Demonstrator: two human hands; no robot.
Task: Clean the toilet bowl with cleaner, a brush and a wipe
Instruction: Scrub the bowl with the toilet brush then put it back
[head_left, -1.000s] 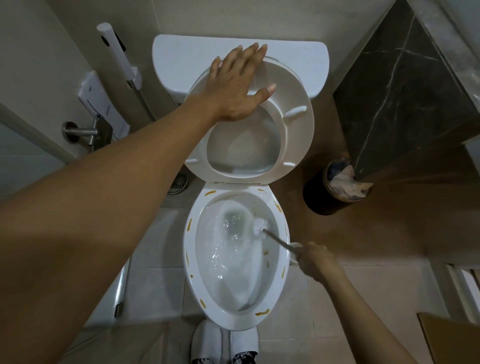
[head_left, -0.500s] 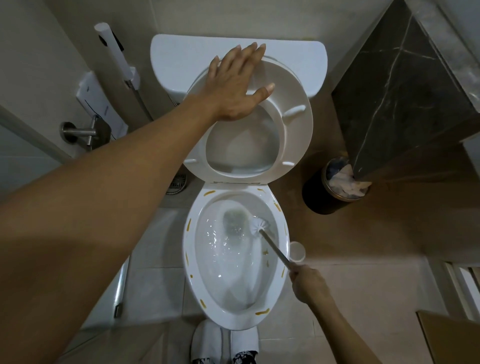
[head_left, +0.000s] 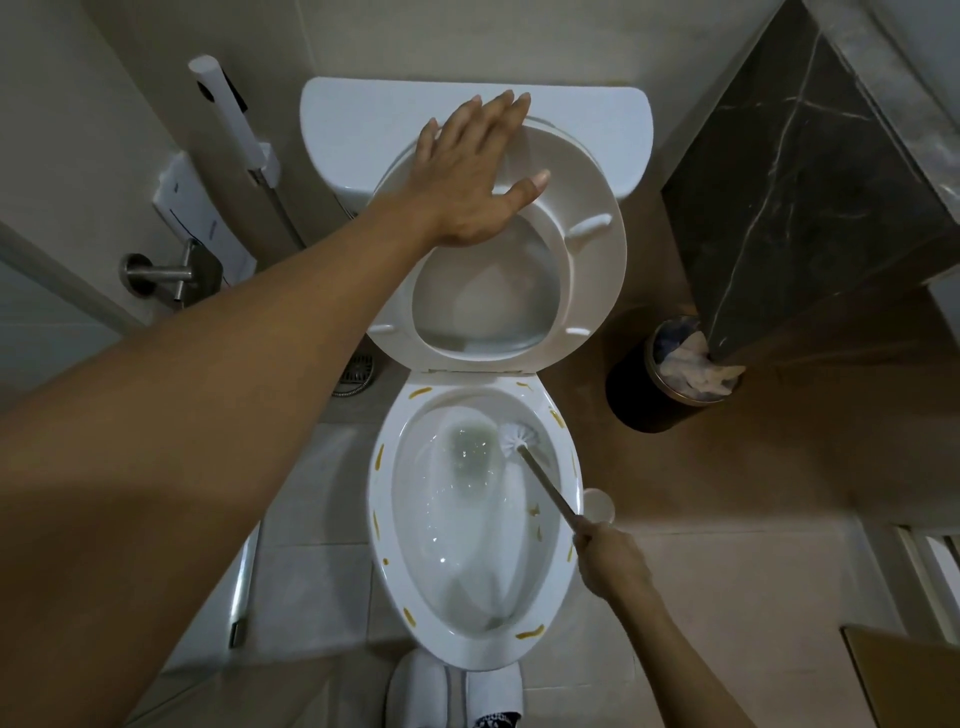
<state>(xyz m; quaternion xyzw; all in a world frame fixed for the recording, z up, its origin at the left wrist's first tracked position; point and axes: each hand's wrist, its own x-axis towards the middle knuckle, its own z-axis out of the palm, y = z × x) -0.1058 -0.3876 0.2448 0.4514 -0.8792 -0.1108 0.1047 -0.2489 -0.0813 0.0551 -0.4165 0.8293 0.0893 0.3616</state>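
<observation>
Below me, the toilet bowl (head_left: 475, 652) stands open, its raised seat (head_left: 597, 270) leaning back against the cistern (head_left: 363, 130). My left hand (head_left: 467, 176) lies flat on the top of that seat, fingers straight and spread, gripping nothing. My right hand (head_left: 605, 556) is curled round the near end of the toilet brush (head_left: 540, 480) handle at the bowl's right edge; the white bristle head sits inside the bowl at its far right wall, beside the greenish water. Yellow-brown streaks (head_left: 530, 631) dot the rim. A dark waste bin (head_left: 644, 395) with crumpled paper stands to the right.
</observation>
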